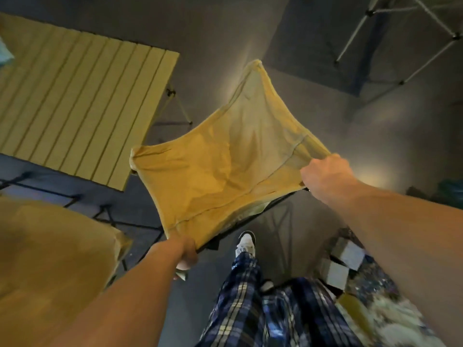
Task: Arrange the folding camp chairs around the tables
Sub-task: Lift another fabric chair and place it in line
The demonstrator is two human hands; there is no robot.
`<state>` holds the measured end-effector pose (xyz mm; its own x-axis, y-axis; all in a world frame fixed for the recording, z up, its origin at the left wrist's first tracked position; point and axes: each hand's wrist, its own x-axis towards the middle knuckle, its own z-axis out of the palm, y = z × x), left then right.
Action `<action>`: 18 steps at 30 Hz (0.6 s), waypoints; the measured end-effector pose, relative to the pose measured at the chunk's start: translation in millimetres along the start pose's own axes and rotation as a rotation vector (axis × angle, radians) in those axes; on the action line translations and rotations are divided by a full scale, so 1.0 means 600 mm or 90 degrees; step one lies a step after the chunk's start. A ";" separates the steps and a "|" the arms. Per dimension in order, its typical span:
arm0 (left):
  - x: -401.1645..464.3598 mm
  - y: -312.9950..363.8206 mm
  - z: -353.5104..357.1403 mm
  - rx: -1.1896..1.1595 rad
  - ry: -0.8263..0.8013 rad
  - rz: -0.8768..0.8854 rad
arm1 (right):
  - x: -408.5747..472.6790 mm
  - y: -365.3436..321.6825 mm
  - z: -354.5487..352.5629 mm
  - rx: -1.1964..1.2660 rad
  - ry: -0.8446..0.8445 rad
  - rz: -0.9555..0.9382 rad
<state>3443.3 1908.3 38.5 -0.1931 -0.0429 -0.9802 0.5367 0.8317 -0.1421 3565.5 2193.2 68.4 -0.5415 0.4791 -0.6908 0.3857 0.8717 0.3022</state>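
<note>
Chair (225, 166): folding camp type, yellow fabric seat spread open on a dark frame; carried in front of the person, seemingly clear of the floor, though its feet are hidden under the fabric.
Left hand (186, 254): wrapped tight round the chair's near corner, fabric and frame tube together in the fist.
Right hand (325, 176): fist clamped on the right-side corner, fabric bunched in the fingers.
Table (75, 101): yellow slatted top, up and to the left of the chair; its near right edge runs just beside the chair's left corner, a strip of floor showing between them.
Second chair (50, 259): same yellow fabric, blurred, low on the left, standing by the table's near end.
Frame (400, 38): pale folding legs, far right, well apart; what it belongs to cannot be told.
Floor (375, 126): grey, bare past the chair.
Shoe (246, 242): white, planted just under the chair's near edge.
Key relation: chair's long diagonal runs from the left hand up and away to the far tip; the table lies to the left of that line, on the left hand's side.
Likely next step: a swing leftward and a set-down at the table's right edge, seat facing the table.
Risk: chair's left corner catching the table edge.
</note>
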 end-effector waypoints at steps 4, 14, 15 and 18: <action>-0.016 0.073 -0.058 -0.015 -0.056 0.005 | 0.074 0.070 -0.042 -0.039 0.000 -0.029; -0.040 0.286 -0.150 -0.146 -0.069 -0.062 | 0.272 0.235 -0.104 -0.170 0.046 -0.195; -0.037 0.307 -0.150 -0.179 -0.069 -0.076 | 0.288 0.248 -0.109 -0.202 0.059 -0.222; -0.027 0.349 -0.144 -0.262 -0.039 -0.083 | 0.324 0.276 -0.124 -0.275 0.061 -0.268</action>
<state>3487.6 2130.8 36.4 -0.1823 -0.1849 -0.9657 0.1369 0.9678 -0.2111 3468.6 2438.6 33.0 -0.6541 0.0739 -0.7528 -0.2025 0.9417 0.2685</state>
